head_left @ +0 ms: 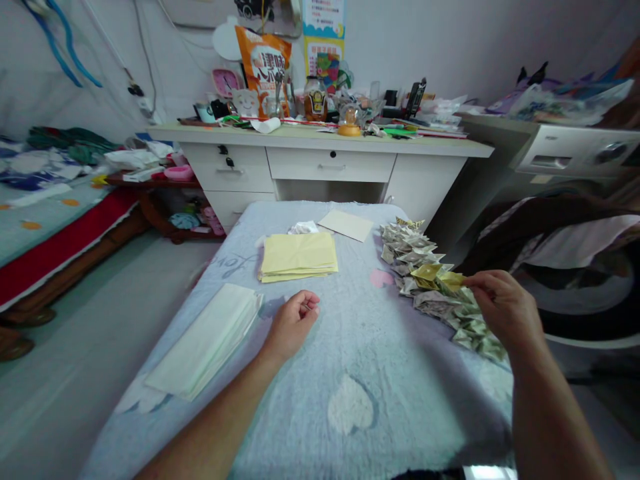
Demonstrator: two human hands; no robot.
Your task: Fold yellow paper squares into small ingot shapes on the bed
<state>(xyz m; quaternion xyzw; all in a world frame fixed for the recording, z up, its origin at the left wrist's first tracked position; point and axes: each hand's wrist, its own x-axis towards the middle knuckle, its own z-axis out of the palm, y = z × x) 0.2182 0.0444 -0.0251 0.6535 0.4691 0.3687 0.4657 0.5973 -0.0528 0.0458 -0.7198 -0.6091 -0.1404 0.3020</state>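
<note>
My right hand pinches a yellow folded paper piece between thumb and fingertips at the table's right edge. This piece touches or nearly touches a long pile of folded paper pieces, mostly grey-white and pale green, with another yellow one beside it. My left hand rests over the middle of the cloth with its fingers curled closed; nothing shows in them. Beyond it lies a stack of yellow paper sheets. To its left is a stack of long pale green-white paper.
A pale blue cloth covers the table. A cream sheet or card and crumpled white tissue lie at the far end. Behind stands a cluttered white desk. A washing machine is on the right, a bed on the left.
</note>
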